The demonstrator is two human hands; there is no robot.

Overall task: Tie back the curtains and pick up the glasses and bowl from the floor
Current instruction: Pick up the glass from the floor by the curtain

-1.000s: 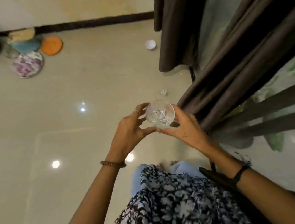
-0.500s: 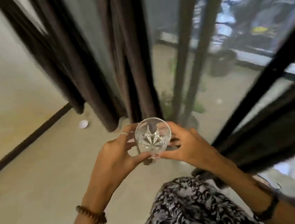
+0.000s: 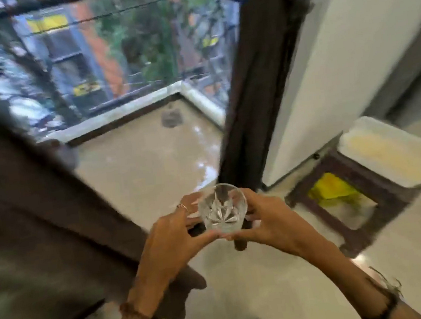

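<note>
Dark wooden stool [image 3: 351, 195] with pale cushioned top by the white wall [image 3: 330, 65], yellow item [image 3: 331, 189] beneath; glazed balcony window [image 3: 101, 53] behind.

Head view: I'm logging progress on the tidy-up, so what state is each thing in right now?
Clear cut-glass tumbler: upright, off the floor, looks empty, held between both hands.
Left hand: fingers curled round the tumbler.
Right hand: fingers curled round the tumbler.
Dark brown curtain on the left: hanging loose; no tie visible.
Dark brown curtain by the white wall: gathered into a narrow column.
</note>
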